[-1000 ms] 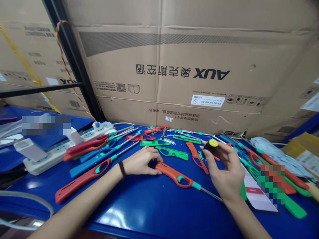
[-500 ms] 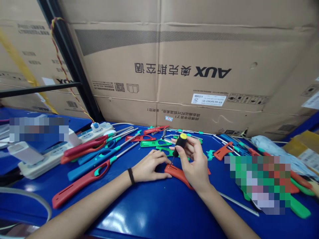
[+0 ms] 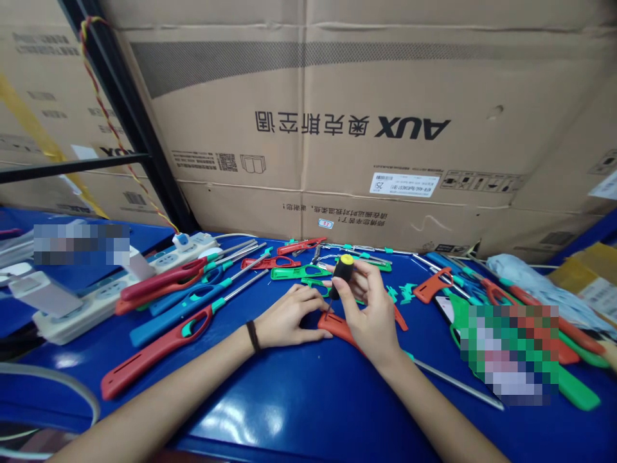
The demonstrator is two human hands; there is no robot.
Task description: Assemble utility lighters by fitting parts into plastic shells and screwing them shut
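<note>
In the middle of the blue table lies an orange-red stick lighter [image 3: 340, 328], its metal rod running out to the lower right beyond my right wrist. My left hand [image 3: 292, 318] pinches the near-left end of its handle between thumb and fingers. A screwdriver [image 3: 342, 276] with a black, yellow-capped handle is gripped in my right hand [image 3: 371, 312]. Its shaft points steeply down, and the tip meets the lighter handle near the left fingertips; the exact contact is too small to make out. My right hand hides the lighter's middle.
Several stick lighters [image 3: 164, 347] and a white power strip [image 3: 96, 302] lie on the left. Opened green and red casings [image 3: 299, 272] and small teal parts [image 3: 407, 294] lie behind my hands. More lighters [image 3: 578, 389] and a blue bag [image 3: 525, 276] are at right. A large carton [image 3: 231, 212] stands behind.
The screwdriver handle has shifted slightly left and down and stands a little more upright, my right hand moving with it. My left hand keeps its hold on the lighter.
</note>
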